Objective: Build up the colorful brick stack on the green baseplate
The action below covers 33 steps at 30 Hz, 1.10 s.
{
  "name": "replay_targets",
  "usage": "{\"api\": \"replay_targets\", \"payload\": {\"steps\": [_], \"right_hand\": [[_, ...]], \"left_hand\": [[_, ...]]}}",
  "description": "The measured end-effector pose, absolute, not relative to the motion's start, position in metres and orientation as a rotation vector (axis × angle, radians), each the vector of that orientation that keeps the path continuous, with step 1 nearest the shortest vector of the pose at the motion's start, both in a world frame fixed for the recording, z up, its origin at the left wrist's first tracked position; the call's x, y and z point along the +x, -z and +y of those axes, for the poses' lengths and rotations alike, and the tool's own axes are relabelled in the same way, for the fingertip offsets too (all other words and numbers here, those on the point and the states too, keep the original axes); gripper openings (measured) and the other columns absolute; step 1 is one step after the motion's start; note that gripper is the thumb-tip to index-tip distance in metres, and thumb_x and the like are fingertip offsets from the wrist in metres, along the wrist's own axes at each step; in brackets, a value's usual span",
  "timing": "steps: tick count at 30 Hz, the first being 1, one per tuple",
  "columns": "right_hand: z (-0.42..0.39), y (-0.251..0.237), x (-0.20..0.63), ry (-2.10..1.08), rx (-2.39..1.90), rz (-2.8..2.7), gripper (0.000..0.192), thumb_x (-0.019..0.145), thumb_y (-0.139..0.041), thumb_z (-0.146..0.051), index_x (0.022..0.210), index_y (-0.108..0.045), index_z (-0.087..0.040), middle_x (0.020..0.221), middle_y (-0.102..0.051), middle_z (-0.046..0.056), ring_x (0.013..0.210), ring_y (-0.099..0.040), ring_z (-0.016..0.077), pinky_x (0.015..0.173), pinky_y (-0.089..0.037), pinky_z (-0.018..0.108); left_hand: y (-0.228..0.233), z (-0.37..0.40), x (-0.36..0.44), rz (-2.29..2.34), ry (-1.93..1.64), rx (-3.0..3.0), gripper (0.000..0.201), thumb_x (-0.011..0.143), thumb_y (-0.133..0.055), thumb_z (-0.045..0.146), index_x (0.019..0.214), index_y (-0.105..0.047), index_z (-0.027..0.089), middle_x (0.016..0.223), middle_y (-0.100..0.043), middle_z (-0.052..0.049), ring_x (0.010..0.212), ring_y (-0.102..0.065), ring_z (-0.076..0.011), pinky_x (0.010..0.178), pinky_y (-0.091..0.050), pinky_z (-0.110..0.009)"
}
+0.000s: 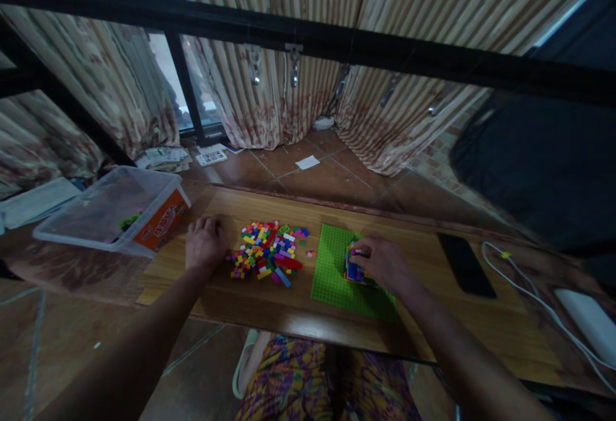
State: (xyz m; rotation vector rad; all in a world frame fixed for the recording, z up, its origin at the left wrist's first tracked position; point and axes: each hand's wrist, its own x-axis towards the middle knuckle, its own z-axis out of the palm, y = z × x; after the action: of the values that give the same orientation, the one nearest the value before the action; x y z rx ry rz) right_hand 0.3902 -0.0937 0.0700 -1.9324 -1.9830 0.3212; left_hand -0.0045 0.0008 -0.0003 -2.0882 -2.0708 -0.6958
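And there was the green baseplate [330,260], flat on the wooden table [289,206], with the colourful block build [353,271] standing on it! Over that build came the right hand [382,259], fingers bent down at its top; whether they gripped a brick, you couldn't tell. Well left of the baseplate, the left hand [206,242] rested on the wood, fingers curled, anything inside hidden. Between that hand and the baseplate sprawled the loose bricks [269,251]. Right of the baseplate lay a black phone [466,265]; far left, a clear bin [115,206].
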Motion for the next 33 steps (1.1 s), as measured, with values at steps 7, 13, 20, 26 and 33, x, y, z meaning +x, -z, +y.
{"api": "replay_targets", "payload": {"steps": [7,13,20,26,33], "right_hand": [[-0.115,-0.084,0.4,-0.234,-1.834,-1.736,0.022,0.082,-0.059,-0.04,0.084,-0.07,-0.02,0.078,-0.069,0.004,0.067,-0.064,0.0177,0.064,-0.049,0.029],[-0.139,-0.078,0.387,-0.329,-1.771,-1.588,0.025,0.087,-0.056,-0.041,0.085,-0.07,-0.021,0.087,-0.071,0.006,0.073,-0.066,0.0189,0.07,-0.051,0.03],[-0.132,-0.061,0.331,-0.446,-1.634,-1.753,0.02,0.09,-0.05,-0.03,0.085,-0.069,-0.023,0.086,-0.07,0.004,0.08,-0.066,0.0192,0.073,-0.049,0.03],[-0.083,-0.046,0.299,-0.385,-1.715,-1.824,0.023,0.089,-0.047,-0.019,0.097,-0.068,-0.022,0.093,-0.069,0.006,0.085,-0.065,0.02,0.08,-0.048,0.032],[-0.028,-0.036,0.284,-0.41,-1.891,-2.078,0.038,0.081,-0.053,-0.007,0.116,-0.065,-0.017,0.111,-0.063,0.011,0.106,-0.057,0.0223,0.094,-0.041,0.031]], "left_hand": [[0.001,0.001,-0.004,-2.092,0.715,-2.078,0.029,0.084,-0.041,0.025,0.099,-0.063,0.016,0.105,-0.061,-0.015,0.101,-0.052,-0.0319,0.088,-0.041,-0.045],[0.0,0.001,-0.004,-2.106,0.705,-2.089,0.029,0.083,-0.042,0.024,0.1,-0.063,0.016,0.105,-0.061,-0.016,0.102,-0.052,-0.0318,0.089,-0.041,-0.045],[0.002,0.002,-0.004,-2.083,0.672,-2.087,0.03,0.084,-0.041,0.024,0.101,-0.063,0.015,0.104,-0.062,-0.015,0.1,-0.053,-0.0308,0.09,-0.04,-0.044],[0.001,0.001,-0.003,-2.106,0.706,-2.099,0.028,0.084,-0.041,0.023,0.1,-0.063,0.015,0.104,-0.062,-0.015,0.1,-0.052,-0.03,0.091,-0.04,-0.044],[0.0,0.0,-0.002,-2.092,0.707,-2.085,0.028,0.083,-0.043,0.021,0.1,-0.064,0.015,0.105,-0.062,-0.015,0.1,-0.053,-0.0304,0.09,-0.041,-0.045]]}}
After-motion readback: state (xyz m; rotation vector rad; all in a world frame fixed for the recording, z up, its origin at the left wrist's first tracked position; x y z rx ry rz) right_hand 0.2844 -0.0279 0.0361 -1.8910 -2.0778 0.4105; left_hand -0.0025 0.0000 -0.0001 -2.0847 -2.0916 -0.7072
